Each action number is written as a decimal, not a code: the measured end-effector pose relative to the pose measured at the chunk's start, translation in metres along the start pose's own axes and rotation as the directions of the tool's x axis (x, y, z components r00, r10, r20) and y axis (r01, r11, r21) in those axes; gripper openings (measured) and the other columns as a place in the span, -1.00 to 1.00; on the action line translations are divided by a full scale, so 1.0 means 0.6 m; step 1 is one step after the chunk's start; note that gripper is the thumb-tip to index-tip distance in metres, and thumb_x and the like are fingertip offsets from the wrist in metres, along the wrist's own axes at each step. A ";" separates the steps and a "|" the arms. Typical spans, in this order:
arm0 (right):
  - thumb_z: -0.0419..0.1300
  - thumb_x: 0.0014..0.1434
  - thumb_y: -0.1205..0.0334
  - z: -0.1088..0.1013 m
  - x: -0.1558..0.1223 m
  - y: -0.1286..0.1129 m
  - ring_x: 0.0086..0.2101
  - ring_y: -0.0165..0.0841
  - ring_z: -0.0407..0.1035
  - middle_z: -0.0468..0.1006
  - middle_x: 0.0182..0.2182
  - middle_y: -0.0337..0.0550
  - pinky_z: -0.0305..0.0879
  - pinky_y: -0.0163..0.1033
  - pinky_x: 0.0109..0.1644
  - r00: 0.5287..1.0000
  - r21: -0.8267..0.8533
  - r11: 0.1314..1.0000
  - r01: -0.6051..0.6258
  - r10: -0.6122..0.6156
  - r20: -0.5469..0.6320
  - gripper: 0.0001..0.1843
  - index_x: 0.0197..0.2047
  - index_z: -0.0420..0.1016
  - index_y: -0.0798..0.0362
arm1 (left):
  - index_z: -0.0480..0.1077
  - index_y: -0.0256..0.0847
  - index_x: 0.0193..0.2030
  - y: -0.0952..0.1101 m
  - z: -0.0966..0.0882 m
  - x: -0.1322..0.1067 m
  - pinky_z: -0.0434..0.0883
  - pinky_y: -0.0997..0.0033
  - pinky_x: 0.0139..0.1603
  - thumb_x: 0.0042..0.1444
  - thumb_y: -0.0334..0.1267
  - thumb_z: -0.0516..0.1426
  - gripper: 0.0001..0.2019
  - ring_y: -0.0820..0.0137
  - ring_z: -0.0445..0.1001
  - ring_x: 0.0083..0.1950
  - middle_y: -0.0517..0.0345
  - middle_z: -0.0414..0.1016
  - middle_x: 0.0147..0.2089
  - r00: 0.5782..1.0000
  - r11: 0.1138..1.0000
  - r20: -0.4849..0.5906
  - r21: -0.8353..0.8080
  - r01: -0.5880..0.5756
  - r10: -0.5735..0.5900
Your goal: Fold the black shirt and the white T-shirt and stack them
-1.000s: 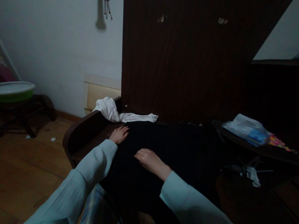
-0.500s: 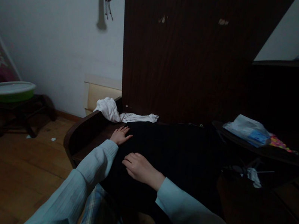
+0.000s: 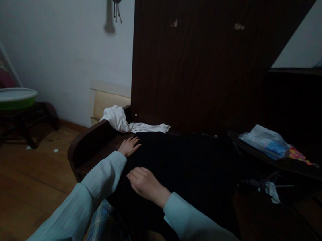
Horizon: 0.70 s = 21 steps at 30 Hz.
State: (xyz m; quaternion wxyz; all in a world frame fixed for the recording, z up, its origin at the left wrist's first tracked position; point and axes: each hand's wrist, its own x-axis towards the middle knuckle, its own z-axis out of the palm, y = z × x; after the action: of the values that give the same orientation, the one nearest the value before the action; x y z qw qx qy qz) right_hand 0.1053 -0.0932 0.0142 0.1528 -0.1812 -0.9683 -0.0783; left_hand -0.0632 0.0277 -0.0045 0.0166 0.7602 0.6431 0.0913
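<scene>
Bending over a dark wooden settee in dim light, with a black cloth spread across the seat and reaching toward plaid trousers at the near side. Resting the left hand palm down on the cloth's left margin, with fingers apart and gripping nothing; apparently flattened there, at the meeting of fabric and wood, to steady the edge against slipping. Curling the right hand over the same cloth, nearer the body, with knuckles upward and fingers bent inward. Cannot tell whether pinching the fabric or merely brushing it, with fingertips tucked out of sight and with folds lost in the black. Probably set close to the left hand, but not touching it, so as to deal with one end of the cloth from two sides.

See, beyond the left hand, a white garment heaped beside the armrest, with a narrow end trailing along the rear of the seat below a tall dark panel; presumably placed that far back to stay out of the way. Note also a plastic bag on a dark shelf at right, and a green basin with a pale top on a low stool at left, well apart from the hands, perhaps parked there to free the seat for the cloth.
</scene>
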 end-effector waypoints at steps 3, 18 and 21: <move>0.04 0.13 0.37 0.003 0.003 0.000 -0.28 -0.31 0.25 0.41 -0.35 -0.11 0.18 -0.24 -0.22 0.998 -0.008 0.999 0.046 -0.045 0.036 -0.94 -0.31 0.32 0.10 | 0.13 -0.10 0.19 -0.001 0.000 0.000 0.08 0.16 0.20 0.23 -0.06 -0.21 -0.56 0.26 0.00 0.30 0.13 0.08 0.28 1.000 1.000 -0.008 0.006 -0.002 0.002; 0.05 0.02 0.49 -0.034 -0.082 0.131 -0.11 -0.34 0.34 0.49 -0.16 -0.05 0.27 -0.21 -0.01 0.974 0.236 0.945 -0.226 0.226 0.028 -0.66 -0.11 0.41 0.13 | 0.12 -0.15 0.20 0.000 0.000 0.000 0.10 0.11 0.20 0.20 -0.12 -0.16 -0.56 0.22 0.00 0.29 0.08 0.09 0.28 1.000 1.000 -0.012 -0.006 0.002 -0.002; 0.05 0.05 0.47 -0.022 -0.099 0.148 -0.11 -0.34 0.35 0.50 -0.17 -0.06 0.28 -0.19 0.00 0.967 0.221 0.943 -0.249 0.254 0.005 -0.69 -0.12 0.43 0.11 | 0.13 -0.15 0.19 0.000 0.000 -0.001 0.10 0.09 0.19 0.20 -0.12 -0.17 -0.56 0.21 0.00 0.30 0.08 0.09 0.28 1.000 1.000 -0.011 -0.003 0.000 0.000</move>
State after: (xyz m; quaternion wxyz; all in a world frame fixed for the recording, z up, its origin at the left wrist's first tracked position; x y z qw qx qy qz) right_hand 0.1947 -0.0336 0.0159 0.1922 -0.2842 -0.9381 0.0471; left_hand -0.0631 0.0274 -0.0046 0.0140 0.7596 0.6431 0.0964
